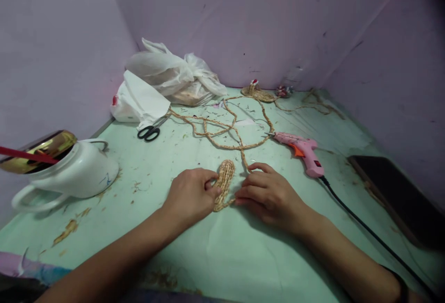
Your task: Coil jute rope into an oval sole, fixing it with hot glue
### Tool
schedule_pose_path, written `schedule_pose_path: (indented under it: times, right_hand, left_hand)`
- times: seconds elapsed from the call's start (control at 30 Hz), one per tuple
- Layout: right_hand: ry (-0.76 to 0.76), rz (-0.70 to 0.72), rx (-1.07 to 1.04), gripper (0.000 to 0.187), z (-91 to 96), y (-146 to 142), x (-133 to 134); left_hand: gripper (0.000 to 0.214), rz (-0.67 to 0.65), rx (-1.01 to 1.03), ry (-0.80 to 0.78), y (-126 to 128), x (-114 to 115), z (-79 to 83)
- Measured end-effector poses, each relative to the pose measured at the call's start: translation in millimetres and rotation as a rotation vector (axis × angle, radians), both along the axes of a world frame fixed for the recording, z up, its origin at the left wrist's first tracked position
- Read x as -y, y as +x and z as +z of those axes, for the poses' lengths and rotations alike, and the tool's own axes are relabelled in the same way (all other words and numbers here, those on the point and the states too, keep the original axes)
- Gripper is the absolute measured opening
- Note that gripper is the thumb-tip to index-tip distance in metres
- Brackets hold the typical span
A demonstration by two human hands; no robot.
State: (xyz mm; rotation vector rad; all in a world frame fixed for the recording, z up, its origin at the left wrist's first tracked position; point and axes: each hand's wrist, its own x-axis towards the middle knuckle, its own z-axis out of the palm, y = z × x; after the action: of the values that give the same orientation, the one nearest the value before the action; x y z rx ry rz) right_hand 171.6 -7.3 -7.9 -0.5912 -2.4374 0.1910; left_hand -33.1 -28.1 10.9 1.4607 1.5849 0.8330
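Observation:
A small oval sole (226,176) of coiled braided cord lies on the pale green tabletop in front of me. My left hand (194,190) pinches its left edge between thumb and fingers. From the sole's near end the cord runs to my right hand (266,194), whose fingers are closed on it. Beyond that hand the loose braided cord (243,146) loops across the table toward the back. A pink glue gun (301,149) with an orange trigger rests to the right of the loops, its metal nozzle pointing left.
Black-handled scissors (149,133) lie beside white packaging (142,101) and a tied plastic bag (181,75). A finished-looking woven slipper (257,93) sits at the back wall. At left is a white mug (81,168); at right, a dark phone (396,196) and the glue gun's black cable (361,219).

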Motion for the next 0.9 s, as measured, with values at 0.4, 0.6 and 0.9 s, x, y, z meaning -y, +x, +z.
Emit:
schedule_pose_path:
  times: [0.4,0.6,0.9]
  right_hand:
    - [-0.058,0.016,-0.078,0.016,-3.4,0.7,1.2]
    - [0.044,0.000,-0.114,0.019,-1.4,-3.2,5.5]
    - [-0.035,-0.043,-0.086,0.017,-2.1,-3.8,2.1]
  left_hand:
    - [0.010,-0.144,-0.182,0.052,-4.7,-2.0,-3.4]
    - [0.006,-0.181,-0.249,0.062,-3.0,-2.1,-4.4]
    - [0.005,-0.243,-0.325,0.080,-3.7,-0.9,-1.3]
